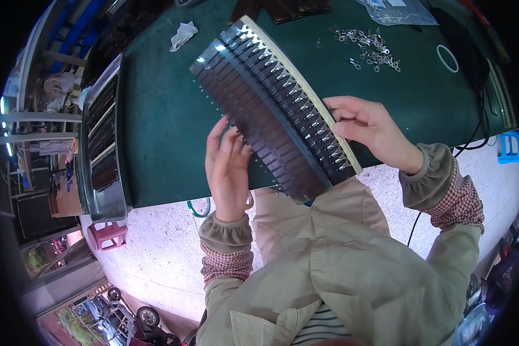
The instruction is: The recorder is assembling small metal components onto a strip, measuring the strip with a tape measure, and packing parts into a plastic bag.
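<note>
Slatted panel (274,118): tilted above the near edge of the counter (155,132), underside hidden from me.
Right hand (376,130): clamped on its pale edge.
Left hand (227,173): half-curled at the opposite edge; grip, I cannot tell.

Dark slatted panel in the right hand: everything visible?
The panel is long, glossy, dark brown and crossed by narrow slats; it looks curved. A pale strip edges its right side, beside a row of shiny, metal-looking clips; the left edge looks toothed. It slants over the near edge of the green table. The right hand pinches the pale strip; the left hand is at the opposite edge, contact unclear.
</note>
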A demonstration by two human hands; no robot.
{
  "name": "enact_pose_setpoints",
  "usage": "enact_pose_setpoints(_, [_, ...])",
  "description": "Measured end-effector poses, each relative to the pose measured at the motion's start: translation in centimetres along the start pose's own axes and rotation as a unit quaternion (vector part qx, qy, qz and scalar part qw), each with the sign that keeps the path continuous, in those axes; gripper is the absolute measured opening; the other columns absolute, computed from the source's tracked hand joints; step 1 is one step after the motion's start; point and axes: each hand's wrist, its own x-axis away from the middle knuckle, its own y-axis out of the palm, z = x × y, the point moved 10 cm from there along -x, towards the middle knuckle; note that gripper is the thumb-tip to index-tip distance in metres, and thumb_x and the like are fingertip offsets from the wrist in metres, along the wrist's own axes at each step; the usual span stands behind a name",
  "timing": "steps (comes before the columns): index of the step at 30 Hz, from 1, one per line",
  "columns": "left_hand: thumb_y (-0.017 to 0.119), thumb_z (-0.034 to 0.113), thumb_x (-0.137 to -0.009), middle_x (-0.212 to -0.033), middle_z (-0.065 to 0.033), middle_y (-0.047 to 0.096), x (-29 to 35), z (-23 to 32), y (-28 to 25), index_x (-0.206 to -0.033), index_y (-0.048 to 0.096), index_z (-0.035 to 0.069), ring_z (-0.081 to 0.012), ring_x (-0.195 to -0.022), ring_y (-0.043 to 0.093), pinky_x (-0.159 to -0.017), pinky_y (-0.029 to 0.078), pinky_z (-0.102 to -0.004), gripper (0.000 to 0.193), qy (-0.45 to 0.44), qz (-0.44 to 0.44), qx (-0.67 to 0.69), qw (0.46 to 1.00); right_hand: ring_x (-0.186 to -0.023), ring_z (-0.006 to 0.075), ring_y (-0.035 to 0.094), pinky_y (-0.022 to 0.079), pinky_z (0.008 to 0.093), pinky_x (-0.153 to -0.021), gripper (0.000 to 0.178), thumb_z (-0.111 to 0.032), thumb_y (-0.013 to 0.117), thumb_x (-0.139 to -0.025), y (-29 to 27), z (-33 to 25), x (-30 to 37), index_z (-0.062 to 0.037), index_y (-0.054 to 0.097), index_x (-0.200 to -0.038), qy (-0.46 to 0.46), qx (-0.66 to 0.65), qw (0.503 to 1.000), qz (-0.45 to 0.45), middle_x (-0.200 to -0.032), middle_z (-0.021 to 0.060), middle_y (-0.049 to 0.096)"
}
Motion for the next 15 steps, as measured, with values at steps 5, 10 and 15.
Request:
enact_pose_setpoints(5, [0.056, 0.005, -0.096, -0.121, -0.0126, 0.061, 0.8, -1.0, 2.4, -0.132, 0.048, 0.001, -0.0191, -0.107, 0.062, -0.093, 0.051, -0.0349, 0.037, -0.067, -0.070, 0.139, 0.985, -0.098, 0.0083, 0.062, 0.048, 0.0236, -0.089, 0.042, 0.000, 0.055, -0.096, 0.3, -0.5, 0.0, 0.0059, 0.050, -0.137, -0.013, -0.013, 1.000, -0.023, -0.108, 0.0062, 0.067])
enact_pose_setpoints(10, [0.056, 0.001, -0.095, -0.106, -0.0081, 0.068, 0.9, -0.3, 2.4, -0.123, 0.053, 0.002, -0.0135, -0.093, 0.066, -0.081, 0.054, -0.0280, 0.028, -0.041, -0.054, 0.059, 0.996, -0.098, 0.0087, 0.062, 0.049, 0.0238, -0.089, 0.043, -0.001, 0.055, -0.096, 0.0, -0.1, -0.2, 0.0054, 0.049, -0.138, -0.002, -0.018, 0.999, -0.037, -0.110, 0.0065, 0.067])
enact_pose_setpoints(15, [0.059, -0.002, -0.094, -0.105, -0.0060, 0.069, 1.1, -0.8, 2.3, -0.118, 0.057, 0.003, -0.0106, -0.091, 0.067, -0.076, 0.054, -0.0237, 0.025, -0.051, -0.034, 0.023, 0.998, -0.098, 0.0093, 0.063, 0.050, 0.0243, -0.089, 0.046, -0.002, 0.055, -0.095, -0.6, 0.6, -0.1, 0.0044, 0.047, -0.140, 0.009, -0.012, 0.999, -0.039, -0.113, 0.0071, 0.067])
